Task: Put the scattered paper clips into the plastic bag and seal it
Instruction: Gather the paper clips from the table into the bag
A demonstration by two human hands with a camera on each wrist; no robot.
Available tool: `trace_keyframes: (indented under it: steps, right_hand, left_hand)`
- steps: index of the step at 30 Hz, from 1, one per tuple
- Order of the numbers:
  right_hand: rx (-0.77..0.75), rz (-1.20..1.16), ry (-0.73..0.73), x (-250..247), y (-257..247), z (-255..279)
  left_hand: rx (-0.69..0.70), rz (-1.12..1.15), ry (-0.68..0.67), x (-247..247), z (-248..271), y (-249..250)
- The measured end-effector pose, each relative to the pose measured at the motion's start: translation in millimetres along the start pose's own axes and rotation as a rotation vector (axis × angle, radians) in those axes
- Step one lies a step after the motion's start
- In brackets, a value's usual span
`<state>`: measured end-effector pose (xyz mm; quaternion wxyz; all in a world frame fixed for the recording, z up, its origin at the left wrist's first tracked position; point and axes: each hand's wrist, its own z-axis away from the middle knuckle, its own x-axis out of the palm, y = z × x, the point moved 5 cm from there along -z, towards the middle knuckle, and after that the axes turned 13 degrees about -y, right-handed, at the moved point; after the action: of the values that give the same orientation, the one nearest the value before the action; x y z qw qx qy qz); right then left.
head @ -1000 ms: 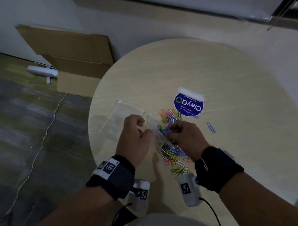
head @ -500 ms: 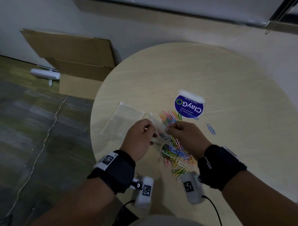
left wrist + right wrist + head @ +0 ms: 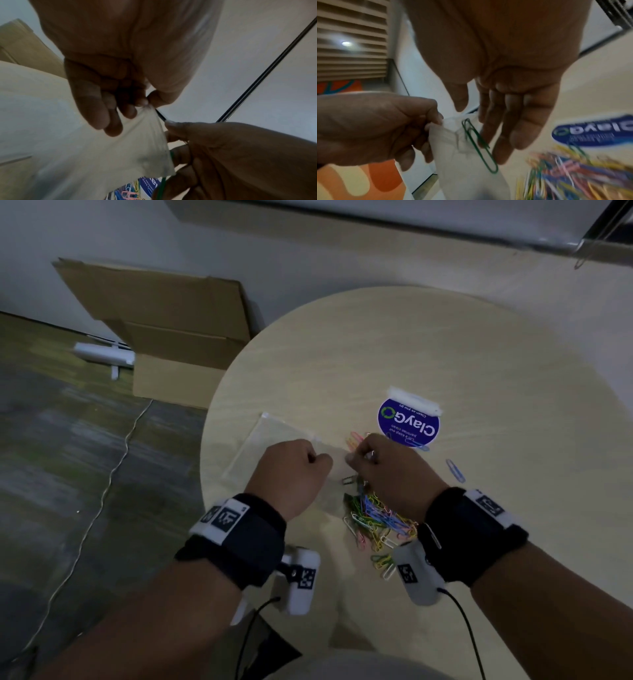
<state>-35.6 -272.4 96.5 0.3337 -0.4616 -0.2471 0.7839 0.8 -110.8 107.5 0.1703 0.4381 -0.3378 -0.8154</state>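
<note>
Green paper clip (image 3: 478, 144) hangs lengthwise at the plastic bag (image 3: 464, 162) mouth; your left hand (image 3: 291, 470) pinches one lip, your right hand (image 3: 387, 467) pinches the other.

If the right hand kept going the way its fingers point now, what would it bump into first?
Most likely the plastic bag: the right hand points left toward the left hand, which pinches the bag's mouth. A green paper clip lies between the right fingers and the bag, so it may touch first; depth is unclear.

Clear plastic bag (image 3: 274, 433) held at its mouth, colourful paper clips (image 3: 376, 518) heaped beside it
</note>
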Motion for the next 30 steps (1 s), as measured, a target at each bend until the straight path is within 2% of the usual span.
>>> trace_keyframes:
  steps: [2, 5, 8, 12, 14, 19, 22, 27, 30]
  right_hand:
    - [0.058, -0.11, -0.111, 8, 8, -3]
    - [0.056, -0.325, -0.155, 6, 13, 8]
    - [0.014, -0.184, -0.142, 0, 18, 18]
    - [-0.07, -0.086, 0.066, -14, 10, 19]
    - [-0.121, -0.037, 0.119, -18, -3, 18]
    - [-0.128, -0.114, 0.182, -17, -9, 10]
    - [-0.073, -0.066, 0.129, -3, -4, 4]
    - [-0.078, -0.005, 0.111, 12, -8, -2]
    - [-0.041, -0.019, 0.118, 15, 1, -8]
  left_hand:
    - [-0.038, 0.051, -0.026, 6, -7, -6]
    - [-0.052, 0.124, -0.025, 9, -8, -12]
    - [-0.059, 0.191, -0.05, 11, -8, -15]
    - [-0.036, 0.199, -0.078, 12, -8, -9]
    - [-0.023, 0.201, -0.093, 11, -9, -6]
    - [-0.011, 0.193, -0.093, 4, -3, -4]
    - [0.011, 0.187, -0.073, -2, 2, -2]
    - [0.049, 0.117, -0.025, -4, 0, -6]
    - [0.043, 0.287, 0.024, 5, -3, -29]
